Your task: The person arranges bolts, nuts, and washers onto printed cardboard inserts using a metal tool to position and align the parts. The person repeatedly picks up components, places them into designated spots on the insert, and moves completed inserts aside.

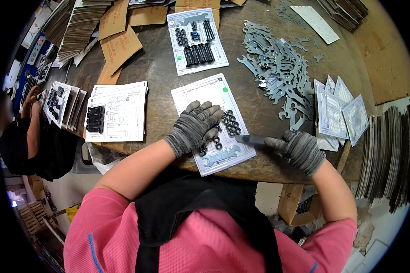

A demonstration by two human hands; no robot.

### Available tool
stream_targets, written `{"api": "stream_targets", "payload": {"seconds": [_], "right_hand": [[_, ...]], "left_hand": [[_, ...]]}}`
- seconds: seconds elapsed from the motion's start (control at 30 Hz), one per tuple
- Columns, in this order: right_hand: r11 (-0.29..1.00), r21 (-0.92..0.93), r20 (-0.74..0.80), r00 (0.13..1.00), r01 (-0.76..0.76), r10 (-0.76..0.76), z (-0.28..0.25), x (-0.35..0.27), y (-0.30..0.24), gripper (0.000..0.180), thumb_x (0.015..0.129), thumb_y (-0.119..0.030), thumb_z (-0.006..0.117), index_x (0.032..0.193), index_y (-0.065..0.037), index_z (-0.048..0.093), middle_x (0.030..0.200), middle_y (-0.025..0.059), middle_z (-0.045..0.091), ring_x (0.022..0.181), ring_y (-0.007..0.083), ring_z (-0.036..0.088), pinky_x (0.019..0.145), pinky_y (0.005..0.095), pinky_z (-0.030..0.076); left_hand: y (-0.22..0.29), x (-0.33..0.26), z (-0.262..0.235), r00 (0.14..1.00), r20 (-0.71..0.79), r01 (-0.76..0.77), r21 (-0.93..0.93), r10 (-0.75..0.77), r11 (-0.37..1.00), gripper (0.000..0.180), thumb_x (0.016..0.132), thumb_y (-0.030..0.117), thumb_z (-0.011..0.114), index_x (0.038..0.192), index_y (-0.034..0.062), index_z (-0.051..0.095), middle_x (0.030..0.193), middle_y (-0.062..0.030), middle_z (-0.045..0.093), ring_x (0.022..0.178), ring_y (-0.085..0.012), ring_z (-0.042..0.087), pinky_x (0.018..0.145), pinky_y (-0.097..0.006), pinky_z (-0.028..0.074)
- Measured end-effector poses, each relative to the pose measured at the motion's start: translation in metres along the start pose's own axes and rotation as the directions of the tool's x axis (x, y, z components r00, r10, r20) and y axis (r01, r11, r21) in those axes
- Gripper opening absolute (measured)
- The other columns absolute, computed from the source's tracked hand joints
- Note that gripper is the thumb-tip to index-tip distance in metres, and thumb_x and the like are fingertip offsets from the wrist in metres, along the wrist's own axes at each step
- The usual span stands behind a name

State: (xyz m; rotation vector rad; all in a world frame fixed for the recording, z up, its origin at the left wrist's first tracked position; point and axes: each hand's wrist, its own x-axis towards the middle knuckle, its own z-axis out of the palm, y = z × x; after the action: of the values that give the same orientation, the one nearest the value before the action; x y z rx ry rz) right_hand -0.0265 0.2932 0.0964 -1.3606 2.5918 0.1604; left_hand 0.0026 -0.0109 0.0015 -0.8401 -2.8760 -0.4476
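In front of me a printed hardware card (234,98) lies tilted on the table, with a green dot near its top corner. My left hand (193,127), in a grey knit glove, rests flat across it, fingers stretched out, covering part of the bolts. Black nuts (231,123) show beside the fingertips, and a flat open-ended wrench (221,155) lies along the card's near edge. My right hand (298,150), gloved alike, is closed on a dark grey tapered tool (252,140) whose tip reaches the card's right side. The tool's exact kind cannot be made out.
Another filled card (198,43) lies farther back. Loose wrenches (278,63) are heaped at the right, beside stacked cards (335,107). Printed sheets (130,113) with black bolts lie left. Cardboard pieces (118,45) cover the back left. A co-worker's hands (33,100) are at the far left.
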Motion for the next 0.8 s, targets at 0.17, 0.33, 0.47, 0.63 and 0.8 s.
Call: {"api": "stream_targets", "payload": {"seconds": [0.17, 0.33, 0.47, 0.63, 0.8], "right_hand": [[0.992, -0.026, -0.09, 0.989, -0.12, 0.117, 0.001, -0.018, 0.014, 0.032, 0.08, -0.028, 0.055, 0.112, -0.029, 0.056, 0.07, 0.011, 0.054, 0.06, 0.027, 0.058, 0.046, 0.0385, 0.045], [0.849, 0.521, -0.339, 0.893, -0.085, 0.297, 0.016, -0.029, -0.017, 0.042, 0.083, -0.028, 0.053, 0.122, -0.012, 0.049, 0.09, 0.0152, 0.061, 0.07, 0.0251, 0.06, 0.06, 0.0365, 0.049], [-0.08, 0.903, 0.411, 0.793, -0.422, 0.449, 0.02, -0.017, -0.063, 0.046, 0.09, -0.023, 0.045, 0.133, -0.012, 0.034, 0.078, 0.0075, 0.056, 0.055, 0.0119, 0.055, 0.05, 0.0269, 0.049], [-0.306, 0.873, 0.475, 0.8, -0.379, 0.365, 0.033, -0.006, -0.071, 0.048, 0.092, -0.019, 0.041, 0.137, -0.013, 0.026, 0.071, 0.0054, 0.054, 0.051, 0.0114, 0.053, 0.043, 0.0254, 0.048], [-0.232, 0.864, 0.503, 0.793, -0.447, 0.344, 0.032, -0.012, -0.073, 0.048, 0.092, -0.02, 0.04, 0.137, -0.016, 0.026, 0.066, 0.0064, 0.053, 0.047, 0.012, 0.052, 0.042, 0.0258, 0.047]], "left_hand": [[0.002, 0.002, 0.0, 1.0, -0.023, -0.004, -0.005, 0.004, 1.0, 0.052, 0.074, 0.024, 0.056, 0.121, 0.0048, 0.046, 0.123, -0.0121, 0.048, 0.118, -0.0265, 0.041, 0.102, -0.041, 0.023], [0.002, 0.001, 0.002, 0.999, -0.04, 0.023, 0.001, -0.023, 1.0, 0.051, 0.074, 0.024, 0.057, 0.121, 0.005, 0.046, 0.123, -0.0124, 0.048, 0.119, -0.0265, 0.041, 0.103, -0.041, 0.022], [0.002, 0.001, 0.001, 0.999, -0.028, 0.037, -0.008, -0.037, 0.999, 0.053, 0.075, 0.024, 0.058, 0.122, 0.005, 0.045, 0.123, -0.0127, 0.048, 0.12, -0.0272, 0.04, 0.103, -0.042, 0.022], [0.005, 0.002, -0.002, 0.998, -0.011, 0.059, -0.02, -0.06, 0.998, 0.053, 0.075, 0.025, 0.058, 0.122, 0.0044, 0.045, 0.123, -0.0137, 0.048, 0.12, -0.0281, 0.04, 0.103, -0.042, 0.022], [0.009, 0.001, 0.002, 0.994, -0.017, 0.108, -0.05, -0.108, 0.993, 0.052, 0.076, 0.024, 0.058, 0.122, 0.004, 0.044, 0.122, -0.0154, 0.048, 0.119, -0.0295, 0.04, 0.103, -0.043, 0.023]]}}
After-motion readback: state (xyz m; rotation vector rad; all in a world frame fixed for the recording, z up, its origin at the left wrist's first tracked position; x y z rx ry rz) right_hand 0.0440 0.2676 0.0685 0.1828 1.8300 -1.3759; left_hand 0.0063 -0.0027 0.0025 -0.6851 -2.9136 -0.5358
